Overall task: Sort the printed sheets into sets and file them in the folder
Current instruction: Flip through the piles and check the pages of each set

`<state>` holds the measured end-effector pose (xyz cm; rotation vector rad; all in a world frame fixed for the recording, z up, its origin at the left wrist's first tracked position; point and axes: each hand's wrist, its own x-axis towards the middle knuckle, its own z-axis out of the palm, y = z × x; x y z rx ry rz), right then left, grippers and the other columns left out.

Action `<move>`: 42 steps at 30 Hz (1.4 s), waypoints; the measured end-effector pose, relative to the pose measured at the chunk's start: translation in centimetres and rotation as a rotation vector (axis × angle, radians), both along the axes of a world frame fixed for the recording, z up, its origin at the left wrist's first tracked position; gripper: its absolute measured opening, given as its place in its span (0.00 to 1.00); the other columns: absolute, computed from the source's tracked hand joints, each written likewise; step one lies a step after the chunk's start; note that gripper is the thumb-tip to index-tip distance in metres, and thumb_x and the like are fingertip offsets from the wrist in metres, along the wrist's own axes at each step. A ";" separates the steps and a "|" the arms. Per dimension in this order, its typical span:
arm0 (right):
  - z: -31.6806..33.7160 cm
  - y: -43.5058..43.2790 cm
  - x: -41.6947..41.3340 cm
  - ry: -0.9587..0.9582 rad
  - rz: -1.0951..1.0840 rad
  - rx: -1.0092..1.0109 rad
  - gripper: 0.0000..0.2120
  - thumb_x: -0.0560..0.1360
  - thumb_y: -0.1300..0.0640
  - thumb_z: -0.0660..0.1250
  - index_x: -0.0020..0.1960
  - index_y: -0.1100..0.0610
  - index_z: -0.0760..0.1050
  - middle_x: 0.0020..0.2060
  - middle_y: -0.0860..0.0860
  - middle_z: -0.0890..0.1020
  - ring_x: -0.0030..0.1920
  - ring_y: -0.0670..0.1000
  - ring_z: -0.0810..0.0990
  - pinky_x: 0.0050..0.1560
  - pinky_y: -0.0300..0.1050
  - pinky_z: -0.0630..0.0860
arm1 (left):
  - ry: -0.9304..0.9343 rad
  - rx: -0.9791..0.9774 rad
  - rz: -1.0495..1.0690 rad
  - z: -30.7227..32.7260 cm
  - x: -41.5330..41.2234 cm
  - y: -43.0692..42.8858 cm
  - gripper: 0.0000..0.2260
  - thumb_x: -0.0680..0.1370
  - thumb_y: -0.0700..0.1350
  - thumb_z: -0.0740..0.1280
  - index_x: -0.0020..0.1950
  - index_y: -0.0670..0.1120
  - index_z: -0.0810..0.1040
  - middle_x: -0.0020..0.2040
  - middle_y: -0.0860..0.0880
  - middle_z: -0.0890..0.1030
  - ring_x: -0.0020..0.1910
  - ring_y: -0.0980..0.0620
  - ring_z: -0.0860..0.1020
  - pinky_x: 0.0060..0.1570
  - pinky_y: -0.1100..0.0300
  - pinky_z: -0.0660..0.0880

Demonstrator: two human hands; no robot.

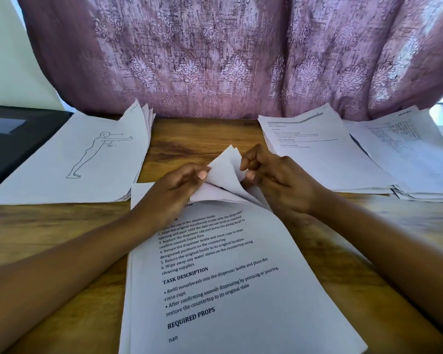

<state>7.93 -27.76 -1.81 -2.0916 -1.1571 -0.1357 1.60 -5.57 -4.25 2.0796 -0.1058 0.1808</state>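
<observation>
Both hands (173,192) (279,180) pinch the stack's (228,277) lifted corners.

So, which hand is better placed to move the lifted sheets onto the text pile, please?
Probably the right hand: it pinches the lifted sheets, nearer the text pile than the left hand.

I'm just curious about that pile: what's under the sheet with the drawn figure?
More sheets lie stacked under the figure sheet, their corners fanning out at its far right corner. The pile rests on the wooden table. What they show is covered.
</observation>
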 end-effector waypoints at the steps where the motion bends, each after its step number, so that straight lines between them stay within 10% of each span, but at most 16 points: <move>1: -0.3 -0.1 0.3 -0.005 -0.032 -0.009 0.05 0.78 0.58 0.61 0.53 0.56 0.69 0.41 0.48 0.83 0.42 0.50 0.82 0.44 0.41 0.74 | -0.003 -0.024 0.024 -0.1 0.1 0.1 0.11 0.81 0.50 0.59 0.52 0.49 0.79 0.46 0.45 0.79 0.40 0.60 0.73 0.37 0.77 0.65; 4: -1.3 -0.1 1.6 -0.034 -0.145 -0.131 0.09 0.77 0.56 0.66 0.56 0.55 0.71 0.50 0.46 0.83 0.50 0.48 0.81 0.52 0.46 0.76 | 0.008 -0.037 0.059 -0.3 0.3 0.3 0.16 0.81 0.52 0.59 0.52 0.40 0.79 0.42 0.46 0.76 0.41 0.55 0.72 0.36 0.72 0.65; 8: -2.0 -0.1 2.9 -0.114 -0.281 -0.431 0.29 0.71 0.37 0.65 0.64 0.53 0.67 0.62 0.48 0.75 0.60 0.52 0.75 0.60 0.49 0.72 | 0.019 -0.169 0.058 -0.2 0.4 0.5 0.19 0.82 0.52 0.58 0.45 0.41 0.83 0.50 0.55 0.83 0.50 0.71 0.77 0.59 0.64 0.69; 11: -2.4 -0.1 2.7 -0.132 -0.246 -0.475 0.35 0.70 0.31 0.59 0.68 0.53 0.64 0.65 0.49 0.75 0.63 0.54 0.74 0.63 0.48 0.70 | 0.012 -0.128 0.047 -0.5 0.7 0.6 0.12 0.78 0.51 0.68 0.39 0.45 0.81 0.48 0.53 0.84 0.48 0.66 0.79 0.50 0.61 0.70; 13: -2.4 0.2 2.6 -0.233 -0.240 -0.515 0.35 0.71 0.31 0.59 0.69 0.53 0.64 0.65 0.49 0.76 0.64 0.53 0.74 0.64 0.49 0.70 | 0.038 -0.115 0.018 -0.8 0.8 0.7 0.03 0.75 0.42 0.72 0.42 0.46 0.80 0.50 0.55 0.84 0.51 0.65 0.80 0.50 0.66 0.72; 20: -0.3 0.5 0.0 0.082 -0.232 0.044 0.25 0.67 0.55 0.77 0.58 0.47 0.68 0.35 0.44 0.80 0.34 0.40 0.78 0.40 0.31 0.72 | 0.008 -0.137 -0.049 -1.0 0.8 0.8 0.21 0.75 0.36 0.70 0.66 0.53 0.73 0.61 0.61 0.78 0.59 0.67 0.76 0.56 0.71 0.70; 25: 0.0 0.6 -0.8 0.069 0.134 -0.101 0.11 0.78 0.51 0.63 0.57 0.56 0.75 0.47 0.50 0.85 0.47 0.51 0.84 0.49 0.53 0.78 | 0.028 -0.180 0.008 -0.2 0.2 0.5 0.22 0.78 0.65 0.55 0.56 0.56 0.83 0.59 0.62 0.79 0.60 0.68 0.74 0.57 0.74 0.67; 29: -0.8 0.2 0.5 0.128 -0.023 -0.017 0.08 0.76 0.54 0.68 0.50 0.58 0.79 0.44 0.49 0.85 0.47 0.48 0.83 0.48 0.51 0.78 | 0.065 -0.001 -0.020 -0.4 0.5 0.5 0.11 0.76 0.55 0.66 0.54 0.55 0.83 0.56 0.66 0.78 0.57 0.71 0.73 0.51 0.80 0.64; 32: -1.4 0.0 1.9 -0.123 -0.181 -0.315 0.25 0.71 0.37 0.65 0.58 0.55 0.73 0.58 0.48 0.80 0.54 0.48 0.80 0.50 0.32 0.72 | 0.057 0.079 -0.036 -1.0 0.8 0.9 0.14 0.73 0.47 0.73 0.59 0.54 0.81 0.64 0.60 0.76 0.61 0.68 0.71 0.59 0.75 0.63; 35: -1.6 0.0 2.1 -0.053 -0.153 -0.446 0.29 0.74 0.41 0.67 0.68 0.55 0.65 0.66 0.49 0.75 0.61 0.51 0.76 0.59 0.39 0.69 | 0.050 0.072 -0.029 -1.0 0.8 0.8 0.17 0.73 0.45 0.74 0.61 0.51 0.80 0.65 0.59 0.74 0.58 0.72 0.70 0.57 0.79 0.62; 42: -0.5 0.8 0.5 0.028 -0.332 -0.205 0.24 0.69 0.46 0.74 0.59 0.50 0.68 0.35 0.45 0.79 0.36 0.44 0.77 0.39 0.34 0.71 | 0.047 0.085 -0.017 -0.7 0.6 0.7 0.16 0.74 0.46 0.73 0.61 0.53 0.80 0.64 0.60 0.75 0.63 0.66 0.71 0.61 0.74 0.63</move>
